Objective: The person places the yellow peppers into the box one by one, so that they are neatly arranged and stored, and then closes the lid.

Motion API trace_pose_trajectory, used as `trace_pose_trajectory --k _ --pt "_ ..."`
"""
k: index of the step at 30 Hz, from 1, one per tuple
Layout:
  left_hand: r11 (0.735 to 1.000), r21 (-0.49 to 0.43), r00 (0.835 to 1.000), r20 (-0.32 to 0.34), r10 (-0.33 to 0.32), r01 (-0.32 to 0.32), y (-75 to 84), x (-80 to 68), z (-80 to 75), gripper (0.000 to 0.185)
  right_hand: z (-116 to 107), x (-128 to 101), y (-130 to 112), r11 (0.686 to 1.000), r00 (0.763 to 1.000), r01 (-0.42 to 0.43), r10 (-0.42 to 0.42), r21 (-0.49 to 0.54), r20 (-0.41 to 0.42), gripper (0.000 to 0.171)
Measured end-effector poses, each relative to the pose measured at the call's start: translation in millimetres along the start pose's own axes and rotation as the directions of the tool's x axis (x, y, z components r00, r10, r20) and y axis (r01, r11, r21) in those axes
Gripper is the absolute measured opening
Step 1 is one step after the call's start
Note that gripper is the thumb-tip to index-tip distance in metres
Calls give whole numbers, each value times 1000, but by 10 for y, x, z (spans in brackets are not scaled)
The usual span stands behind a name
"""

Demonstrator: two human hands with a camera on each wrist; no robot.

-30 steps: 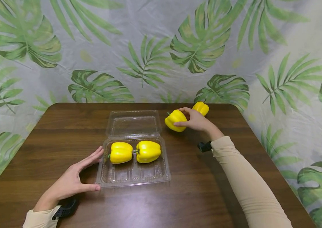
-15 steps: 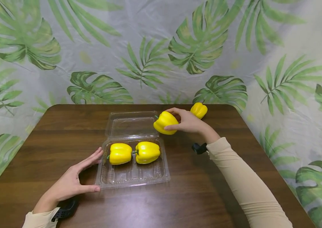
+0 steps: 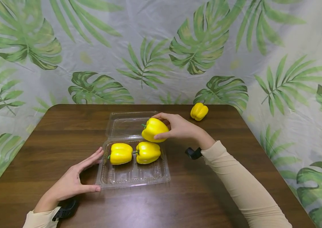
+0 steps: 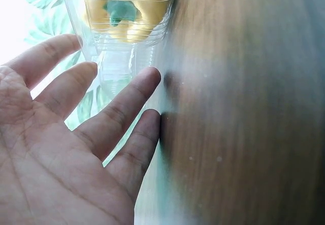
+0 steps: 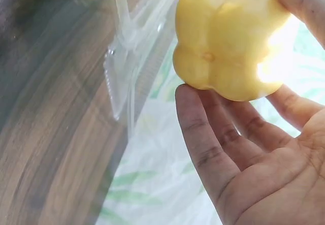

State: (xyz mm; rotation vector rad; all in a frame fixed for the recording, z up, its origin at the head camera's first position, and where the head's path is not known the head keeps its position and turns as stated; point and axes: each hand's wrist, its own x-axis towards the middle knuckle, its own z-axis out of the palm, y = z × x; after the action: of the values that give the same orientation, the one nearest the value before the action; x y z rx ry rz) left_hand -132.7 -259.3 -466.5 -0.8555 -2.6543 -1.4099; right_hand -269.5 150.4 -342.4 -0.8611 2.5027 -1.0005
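My right hand grips a yellow bell pepper between thumb and fingers, held above the back edge of a clear plastic clamshell box. In the right wrist view the pepper shows its lobed bottom end, with the fingertips against it. Inside the box's front half, two more yellow bell peppers, a left one and a right one, lie on their sides. Beside the box's left edge rests my left hand, its fingers spread and fairly straight. The left wrist view shows that palm facing the box wall.
Another yellow bell pepper lies at the table's back right. The box's lid is folded back flat on the brown wooden table. Behind hangs a leaf-patterned cloth.
My right hand has carried its bell pepper leftward and toward me, from beside the lid to above the box's back edge. The left hand has stayed by the box.
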Motion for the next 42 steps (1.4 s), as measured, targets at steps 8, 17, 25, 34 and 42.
trace_pose_trajectory --k 8,17,25,34,42 --pt "1000 -4 1000 4 10 -10 -12 10 -9 110 127 12 -171 995 995 90 -87 -45 55 74" --pt "1000 10 1000 -1 11 -11 -20 18 -6 110 285 14 -289 985 982 156 -147 -70 118 74" --pt "1000 1 1000 2 24 -24 13 16 -13 110 419 10 -402 975 970 199 -181 -97 164 72" --pt "1000 2 1000 1 22 -22 28 10 -11 110 564 10 -511 957 957 239 -203 -163 208 76" --pt "1000 5 1000 1 7 -7 32 2 -5 110 697 49 -579 936 940 284 -228 -210 254 78"
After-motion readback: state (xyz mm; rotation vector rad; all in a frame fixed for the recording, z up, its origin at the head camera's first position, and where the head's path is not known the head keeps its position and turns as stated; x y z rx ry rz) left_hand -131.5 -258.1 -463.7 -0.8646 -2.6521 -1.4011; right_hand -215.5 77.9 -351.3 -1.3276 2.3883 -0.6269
